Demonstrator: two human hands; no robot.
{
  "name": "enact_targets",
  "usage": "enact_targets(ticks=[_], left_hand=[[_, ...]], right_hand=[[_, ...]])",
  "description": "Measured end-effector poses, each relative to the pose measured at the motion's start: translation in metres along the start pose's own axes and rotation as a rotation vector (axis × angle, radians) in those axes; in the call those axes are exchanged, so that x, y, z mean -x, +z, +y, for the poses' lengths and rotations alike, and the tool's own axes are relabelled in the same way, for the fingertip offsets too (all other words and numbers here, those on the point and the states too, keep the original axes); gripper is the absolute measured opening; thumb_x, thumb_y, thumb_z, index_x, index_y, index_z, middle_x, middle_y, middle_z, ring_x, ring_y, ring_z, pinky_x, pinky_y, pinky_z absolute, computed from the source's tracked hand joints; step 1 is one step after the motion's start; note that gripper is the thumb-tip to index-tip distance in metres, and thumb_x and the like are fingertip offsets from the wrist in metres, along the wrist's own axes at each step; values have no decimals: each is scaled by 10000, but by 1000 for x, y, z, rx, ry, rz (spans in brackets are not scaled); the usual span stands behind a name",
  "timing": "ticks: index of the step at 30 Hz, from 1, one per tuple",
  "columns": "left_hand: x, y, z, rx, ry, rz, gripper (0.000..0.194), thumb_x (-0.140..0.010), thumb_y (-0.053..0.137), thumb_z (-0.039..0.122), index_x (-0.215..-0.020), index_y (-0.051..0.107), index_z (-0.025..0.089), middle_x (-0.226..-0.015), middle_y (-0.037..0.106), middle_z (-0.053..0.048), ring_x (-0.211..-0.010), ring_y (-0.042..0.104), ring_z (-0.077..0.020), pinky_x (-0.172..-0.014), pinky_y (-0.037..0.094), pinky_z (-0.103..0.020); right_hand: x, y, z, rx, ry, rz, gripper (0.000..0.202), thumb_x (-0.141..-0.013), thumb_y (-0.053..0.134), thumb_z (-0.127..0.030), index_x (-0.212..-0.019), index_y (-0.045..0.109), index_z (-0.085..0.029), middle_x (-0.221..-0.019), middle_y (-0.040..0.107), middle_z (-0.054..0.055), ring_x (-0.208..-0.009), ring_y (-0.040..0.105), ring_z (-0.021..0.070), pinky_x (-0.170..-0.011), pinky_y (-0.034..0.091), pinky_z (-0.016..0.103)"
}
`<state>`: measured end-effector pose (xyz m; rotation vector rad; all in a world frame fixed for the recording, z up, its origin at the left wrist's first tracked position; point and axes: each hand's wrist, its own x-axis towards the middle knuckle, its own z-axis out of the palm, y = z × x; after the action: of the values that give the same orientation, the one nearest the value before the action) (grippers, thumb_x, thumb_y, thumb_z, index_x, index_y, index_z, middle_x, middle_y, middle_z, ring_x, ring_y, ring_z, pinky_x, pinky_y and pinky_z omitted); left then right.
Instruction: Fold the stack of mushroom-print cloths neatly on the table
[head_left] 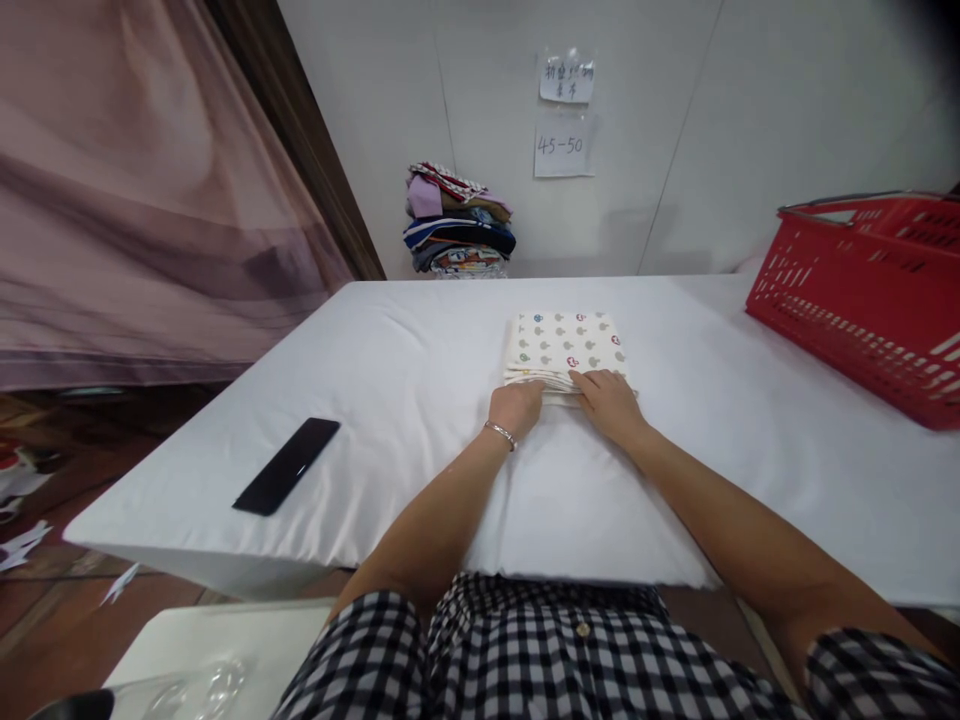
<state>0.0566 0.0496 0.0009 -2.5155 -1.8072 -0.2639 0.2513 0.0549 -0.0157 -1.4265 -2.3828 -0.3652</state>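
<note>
A folded cream cloth [568,340], printed with small grey, red, blue and green mushroom-like shapes, lies flat on the white-covered table. Its several layers show along the near edge. My left hand [517,406], with a bracelet at the wrist, is closed on the left part of that edge; its fingertips are hidden by the hand and the cloth. On the right part of the same edge, my right hand [609,400] grips the layers, fingers over the top and the thumb side toward the left hand.
A black phone-like slab [288,466] lies on the white tablecloth [405,400] at left. A red basket [862,300] stands at right. Behind the far edge rises a stack of folded fabrics [459,225] by the wall. A white stool [217,650] is at lower left.
</note>
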Motion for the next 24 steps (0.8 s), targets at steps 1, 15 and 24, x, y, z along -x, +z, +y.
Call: enact_targets(ticks=[1,15,24], left_hand=[[0,0,0,-6,0,8,284,-892,375,199,-1067,594,247,-881,685,-34,-831,624,-179,-659,418,-259],[10,9,-15,-123,137,221,236,-890,385,119,-878,611,185,-986,596,-97,-975,508,-218,-759,391,-333],[7,9,-27,-71,227,312,214,-888,406,128,-848,606,194,-985,606,-78,-940,499,-195,-802,340,-347]], right_hand=[[0,0,0,-6,-2,3,360,-895,406,-208,-1228,532,-155,-1032,623,116,-897,494,242,-764,302,342],[-1,-2,-3,15,15,-22,357,-887,400,-189,-1214,544,-171,-1002,624,121,-896,494,251,-773,309,356],[1,3,-1,5,12,-13,371,-876,417,-192,-1229,529,-170,-1028,611,115,-900,484,248,-802,307,359]])
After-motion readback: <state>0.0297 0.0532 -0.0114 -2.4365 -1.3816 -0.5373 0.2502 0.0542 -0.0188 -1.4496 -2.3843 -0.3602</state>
